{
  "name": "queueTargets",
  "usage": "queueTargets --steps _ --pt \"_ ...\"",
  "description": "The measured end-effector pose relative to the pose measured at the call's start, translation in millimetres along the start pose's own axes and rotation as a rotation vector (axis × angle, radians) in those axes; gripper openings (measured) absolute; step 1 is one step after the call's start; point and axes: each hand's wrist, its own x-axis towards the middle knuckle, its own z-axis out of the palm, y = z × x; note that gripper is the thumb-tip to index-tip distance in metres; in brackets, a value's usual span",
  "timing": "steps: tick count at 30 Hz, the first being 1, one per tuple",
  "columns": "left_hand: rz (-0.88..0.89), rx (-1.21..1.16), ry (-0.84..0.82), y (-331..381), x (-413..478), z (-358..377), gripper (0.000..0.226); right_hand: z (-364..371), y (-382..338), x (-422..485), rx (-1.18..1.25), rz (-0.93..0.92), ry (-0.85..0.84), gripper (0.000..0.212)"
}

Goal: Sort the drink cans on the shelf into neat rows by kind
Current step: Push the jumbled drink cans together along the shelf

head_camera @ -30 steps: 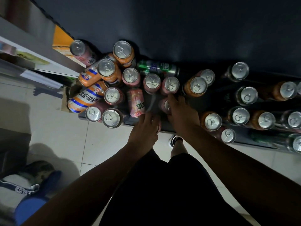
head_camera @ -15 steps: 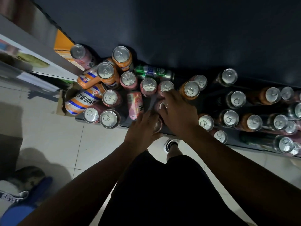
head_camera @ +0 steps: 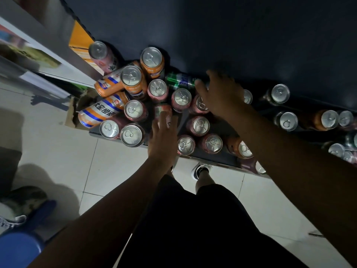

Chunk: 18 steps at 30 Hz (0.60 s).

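Since the earlier frame: both hands had left the pink can at the front centre. The right hand (head_camera: pixel 222 95) had travelled to the back of the shelf (head_camera: pixel 218 161), and the left hand (head_camera: pixel 163 138) had shifted leftward.

Drink cans, mixed, on a dark low shelf against a dark wall:
- Pink cans, upright, silver tops up: a loose cluster at centre, e.g. one (head_camera: pixel 181 98) behind and one (head_camera: pixel 201 125) nearer the front; further pink cans stood along the front edge.
- Pink can, lying on its side (head_camera: pixel 161 111), among the upright ones.
- Orange cans, upright, two at back left (head_camera: pixel 151 59).
- Orange-white-blue cans, two lying on their sides at far left (head_camera: pixel 99 114).
- Green can, lying across the back (head_camera: pixel 179 81).
- Dark and orange cans, upright, in rough rows at right (head_camera: pixel 288 121).

Left hand: palm down, fingers straight and slightly spread, tips over the lying pink can; holding nothing.

Right hand: arm stretched forward, fingers splayed beside the green can's end, motion-blurred; contact could not be told; nothing gripped.

Surroundings: pale tiled floor (head_camera: pixel 63 151), blue stool (head_camera: pixel 19 248).
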Motion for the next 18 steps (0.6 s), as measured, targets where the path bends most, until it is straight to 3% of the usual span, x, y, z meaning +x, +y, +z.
queueTargets --steps 8,14,18 --pt "-0.328 -0.328 -0.124 8 33 5 0.094 11 13 59 0.234 0.246 -0.317 0.049" --pt "-0.474 -0.459 -0.169 3 47 6 0.098 15 10 85 0.252 0.272 -0.482 0.065" --pt "-0.531 -0.533 -0.165 -2 51 7 0.103 28 8 96 0.247 0.305 -0.463 0.074"
